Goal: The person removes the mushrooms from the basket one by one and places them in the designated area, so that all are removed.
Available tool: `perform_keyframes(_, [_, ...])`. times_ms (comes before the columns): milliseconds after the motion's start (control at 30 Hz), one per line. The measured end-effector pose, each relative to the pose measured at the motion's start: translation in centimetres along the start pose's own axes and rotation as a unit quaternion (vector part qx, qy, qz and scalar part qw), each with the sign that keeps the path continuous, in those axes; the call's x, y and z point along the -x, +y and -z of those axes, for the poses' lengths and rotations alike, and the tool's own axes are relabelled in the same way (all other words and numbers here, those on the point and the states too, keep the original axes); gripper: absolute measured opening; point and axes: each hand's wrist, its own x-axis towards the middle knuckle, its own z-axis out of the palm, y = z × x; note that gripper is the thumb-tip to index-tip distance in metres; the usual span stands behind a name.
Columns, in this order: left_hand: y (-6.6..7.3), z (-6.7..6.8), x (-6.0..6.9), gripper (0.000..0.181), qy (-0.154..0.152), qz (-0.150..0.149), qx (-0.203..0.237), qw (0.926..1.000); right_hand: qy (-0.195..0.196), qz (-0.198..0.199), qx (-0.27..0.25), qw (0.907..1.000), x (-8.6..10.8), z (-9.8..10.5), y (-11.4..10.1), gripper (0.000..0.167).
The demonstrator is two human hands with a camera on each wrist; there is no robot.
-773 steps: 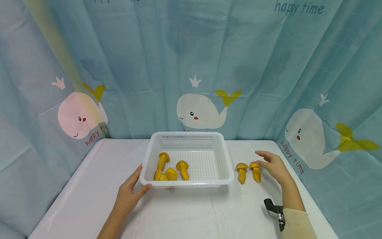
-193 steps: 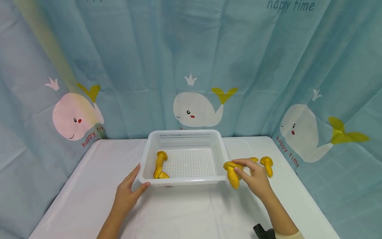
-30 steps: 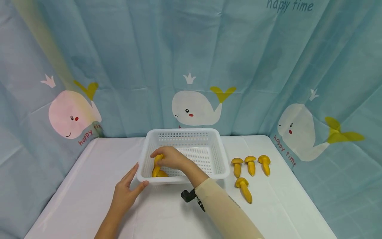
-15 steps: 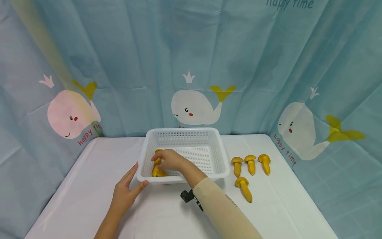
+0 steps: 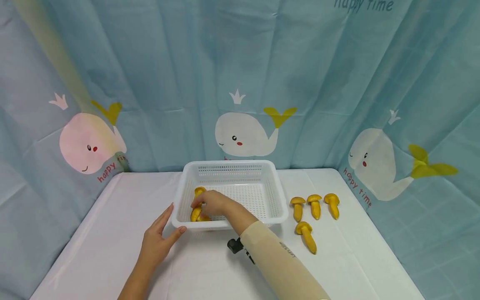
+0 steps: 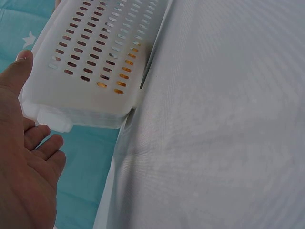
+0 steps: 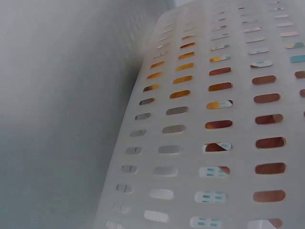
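Note:
A white perforated plastic basket (image 5: pixel 275 200) stands on the table, with yellow mushrooms (image 5: pixel 196 214) in its front left corner. My right hand (image 5: pixel 215 203) reaches down into the basket with bent fingers among these mushrooms; whether it pinches one is hidden. One mushroom cap (image 5: pixel 200 190) shows just behind the fingers. My left hand (image 5: pixel 155 243) rests against the basket's left front corner, thumb at the front rim and fingers extended along the side. In the left wrist view, the left thumb (image 6: pixel 19 71) touches the basket corner. Through the slots in the right wrist view, yellow mushroom patches (image 7: pixel 183 80) show.
To the right of the basket, three mushrooms (image 5: pixel 314 206) lie in a row, caps away from me. Another mushroom (image 5: pixel 306 237) lies nearer. A white cloth covers the table (image 5: pixel 210 266). A blue whale-print curtain (image 5: pixel 180 75) encloses the back and sides.
Several mushrooms went from the basket to the table on the right, one seen in my right hand along the way. Over the last second, my right hand shifted slightly nearer inside the basket.

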Motion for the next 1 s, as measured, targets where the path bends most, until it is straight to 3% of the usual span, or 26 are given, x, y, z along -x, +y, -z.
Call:
perform_keyframes(400, [-0.2,0.0,0.1,0.083,0.004,0.002,0.001,1.0,0.004,0.005,0.047,0.9989,-0.6,-0.7,0.0,0.032])
perform_keyframes(633, [-0.2,-0.1,0.0,0.083,0.004,-0.001,0.001,1.0,0.024,0.002,0.043,0.9988,-0.4,-0.4,0.0,0.027])
perform_keyframes(1000, [-0.1,-0.1,0.0,0.084,0.01,-0.007,-0.006,0.9999,0.086,0.067,0.023,0.9938,-0.1,1.0,0.2,0.026])
